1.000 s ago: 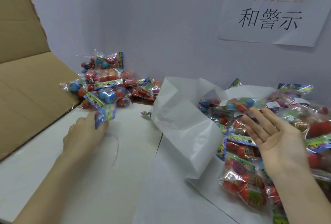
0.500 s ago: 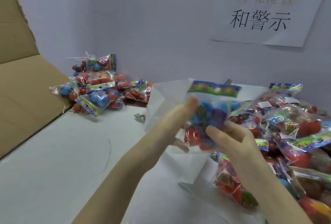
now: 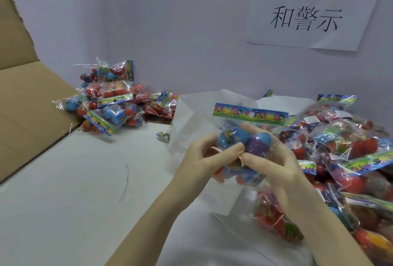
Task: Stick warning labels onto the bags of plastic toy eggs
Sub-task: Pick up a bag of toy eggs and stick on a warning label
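Bag between both hands' grip

white wall sign reads 外观检查 above 和警示

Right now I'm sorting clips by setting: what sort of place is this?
Most likely a packing or inspection bench in a small toy workshop. Heaps of bagged toy eggs cover the white table, an open cardboard carton stands at the left, and a printed paper sign hangs on the wall.
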### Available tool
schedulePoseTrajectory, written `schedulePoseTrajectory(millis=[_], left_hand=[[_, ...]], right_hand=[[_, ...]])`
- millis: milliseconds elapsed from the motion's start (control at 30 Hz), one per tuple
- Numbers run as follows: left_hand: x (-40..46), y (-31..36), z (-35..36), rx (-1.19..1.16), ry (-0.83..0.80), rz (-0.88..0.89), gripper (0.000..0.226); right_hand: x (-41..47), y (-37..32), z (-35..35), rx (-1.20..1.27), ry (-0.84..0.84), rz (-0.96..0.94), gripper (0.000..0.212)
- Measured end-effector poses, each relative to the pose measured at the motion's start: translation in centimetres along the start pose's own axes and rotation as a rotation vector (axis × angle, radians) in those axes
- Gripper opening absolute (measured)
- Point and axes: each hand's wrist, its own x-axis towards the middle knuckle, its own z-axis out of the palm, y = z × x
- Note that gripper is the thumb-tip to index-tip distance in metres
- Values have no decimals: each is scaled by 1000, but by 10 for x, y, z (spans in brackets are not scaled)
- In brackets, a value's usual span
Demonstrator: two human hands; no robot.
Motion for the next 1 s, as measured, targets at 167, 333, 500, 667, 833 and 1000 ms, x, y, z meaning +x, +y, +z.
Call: schedulePoseTrajectory(millis=[167,333,500,667,833,1000], left_hand=[[0,-5,-1,-24,66,-6,34],[-5,-10,-6,31,83,32,59],[-6,-10,-6,-118,168,66,34],[-6,-11,-6,-425,129,48,17],[-8,-14,1,-237,267,113,28],[-10,-16,9,308,455,369,28]], right_hand=[[3,1,2,9,131,-27,30],[1,0,2,42,281,-53,14],[0,-4,2,124,241,-23,28],[0,-7,4,342,125,67,50],[2,2,14,232,-21,12,38],[0,13,15,65,124,-142,62]])
